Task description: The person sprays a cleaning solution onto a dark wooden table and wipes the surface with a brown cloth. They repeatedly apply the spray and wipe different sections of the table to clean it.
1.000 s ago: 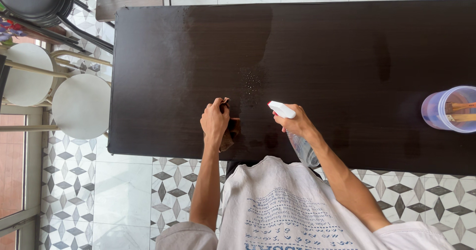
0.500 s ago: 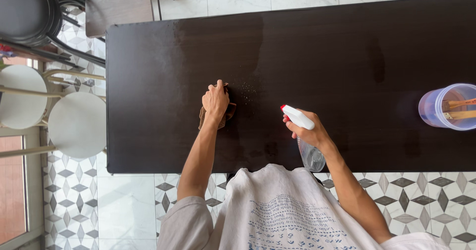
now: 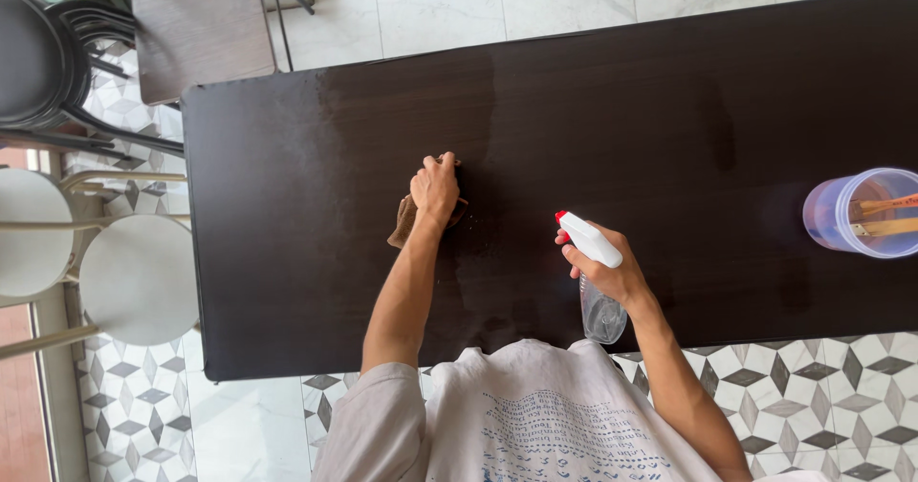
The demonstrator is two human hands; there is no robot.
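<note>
On the dark desk [image 3: 669,109], the left hand [image 3: 435,187] presses flat on a soft, limp brown cloth [image 3: 405,222] best bunched under the palm, while the right hand [image 3: 604,270] grips a light, probably slippery spray bottle [image 3: 601,305] at its neck.

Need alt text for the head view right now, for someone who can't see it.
The left hand presses a brown cloth on a dark table; the right hand holds a spray bottle near the front edge. A clear tub sits at far right, white stools at left.
</note>
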